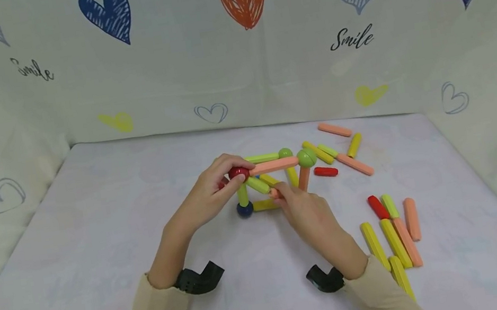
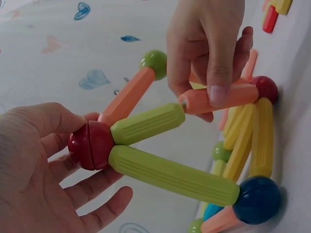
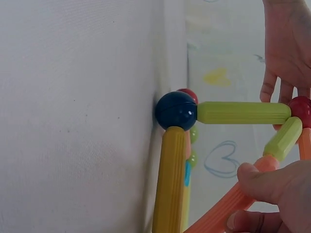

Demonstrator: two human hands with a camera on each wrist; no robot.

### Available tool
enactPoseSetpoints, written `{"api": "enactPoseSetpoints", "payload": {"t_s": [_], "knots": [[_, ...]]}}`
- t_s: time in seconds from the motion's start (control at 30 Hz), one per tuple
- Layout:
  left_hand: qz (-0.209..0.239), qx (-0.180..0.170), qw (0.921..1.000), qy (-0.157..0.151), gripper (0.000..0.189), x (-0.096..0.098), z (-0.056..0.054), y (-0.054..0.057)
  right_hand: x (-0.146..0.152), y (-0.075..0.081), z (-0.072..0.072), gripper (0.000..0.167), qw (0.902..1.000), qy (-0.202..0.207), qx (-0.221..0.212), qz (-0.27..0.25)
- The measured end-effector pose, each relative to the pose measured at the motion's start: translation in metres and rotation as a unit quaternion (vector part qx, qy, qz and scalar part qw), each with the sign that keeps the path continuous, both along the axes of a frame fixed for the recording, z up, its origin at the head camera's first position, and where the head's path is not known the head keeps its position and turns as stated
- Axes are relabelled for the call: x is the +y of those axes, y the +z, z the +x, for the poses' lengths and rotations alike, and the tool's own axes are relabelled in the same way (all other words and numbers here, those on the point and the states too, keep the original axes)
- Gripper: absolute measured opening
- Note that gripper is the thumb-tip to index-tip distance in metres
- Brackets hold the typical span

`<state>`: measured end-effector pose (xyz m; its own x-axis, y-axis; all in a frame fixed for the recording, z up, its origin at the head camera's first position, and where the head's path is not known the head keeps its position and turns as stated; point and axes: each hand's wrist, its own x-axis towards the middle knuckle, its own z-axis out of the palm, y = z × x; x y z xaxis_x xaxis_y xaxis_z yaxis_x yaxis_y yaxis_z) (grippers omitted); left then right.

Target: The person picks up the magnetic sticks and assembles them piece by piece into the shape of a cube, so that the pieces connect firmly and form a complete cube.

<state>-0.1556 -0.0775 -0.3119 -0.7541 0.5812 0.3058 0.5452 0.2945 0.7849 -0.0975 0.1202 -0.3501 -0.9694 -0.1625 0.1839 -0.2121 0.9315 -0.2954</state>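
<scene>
A frame of ribbed rods and balls stands on the table. My left hand holds its upper red ball between thumb and fingers. From that ball run a long green rod down to a dark blue ball, a salmon rod to a green ball, and a short green rod slanting inward. My right hand pinches another salmon rod, its upper end at the short green rod's free end. That rod's far end meets a lower red ball.
Loose yellow, green and salmon rods and a short red rod lie behind the frame to the right. Nearer on the right is another group, with a yellow rod and a salmon rod. A heart-patterned cloth hangs behind the table.
</scene>
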Motion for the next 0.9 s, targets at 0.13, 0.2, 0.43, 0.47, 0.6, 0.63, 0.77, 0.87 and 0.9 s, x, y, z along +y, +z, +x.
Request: {"api": "enactPoseSetpoints", "payload": {"t_s": [0.13, 0.2, 0.43, 0.47, 0.6, 0.63, 0.77, 0.87, 0.9], "knots": [[-0.002, 0.002, 1.0, -0.002, 0.022, 0.0, 0.0, 0.0, 0.002, -0.002, -0.001, 0.025, 0.9997, -0.001, -0.007, -0.023], [-0.004, 0.002, 1.0, -0.002, 0.022, 0.0, 0.0, -0.001, 0.002, -0.003, -0.001, 0.026, 0.9995, -0.003, -0.009, -0.029], [-0.007, -0.002, 1.0, -0.003, 0.022, -0.001, 0.002, -0.001, 0.004, -0.003, -0.001, 0.03, 0.999, -0.011, -0.023, -0.035], [-0.007, -0.002, 1.0, -0.003, 0.022, -0.001, 0.002, -0.001, 0.005, -0.002, -0.001, 0.031, 0.9989, -0.012, -0.026, -0.037], [-0.005, -0.001, 1.0, -0.003, 0.021, -0.001, 0.001, -0.001, 0.011, 0.006, -0.001, 0.03, 0.9973, -0.013, -0.046, -0.055], [-0.005, -0.001, 1.0, -0.003, 0.021, -0.001, 0.001, 0.0, 0.014, 0.01, 0.0, 0.028, 0.9966, -0.011, -0.052, -0.063], [-0.005, -0.002, 1.0, -0.004, 0.021, -0.001, 0.001, 0.0, 0.032, 0.024, 0.0, 0.018, 0.9907, -0.026, -0.104, -0.084], [-0.004, -0.002, 1.0, -0.005, 0.021, -0.001, 0.001, 0.001, 0.048, 0.03, -0.002, 0.024, 0.9861, -0.048, -0.131, -0.09], [-0.004, -0.002, 1.0, -0.005, 0.021, -0.001, 0.001, 0.001, 0.052, 0.03, -0.004, 0.028, 0.9841, -0.053, -0.137, -0.1]]}}
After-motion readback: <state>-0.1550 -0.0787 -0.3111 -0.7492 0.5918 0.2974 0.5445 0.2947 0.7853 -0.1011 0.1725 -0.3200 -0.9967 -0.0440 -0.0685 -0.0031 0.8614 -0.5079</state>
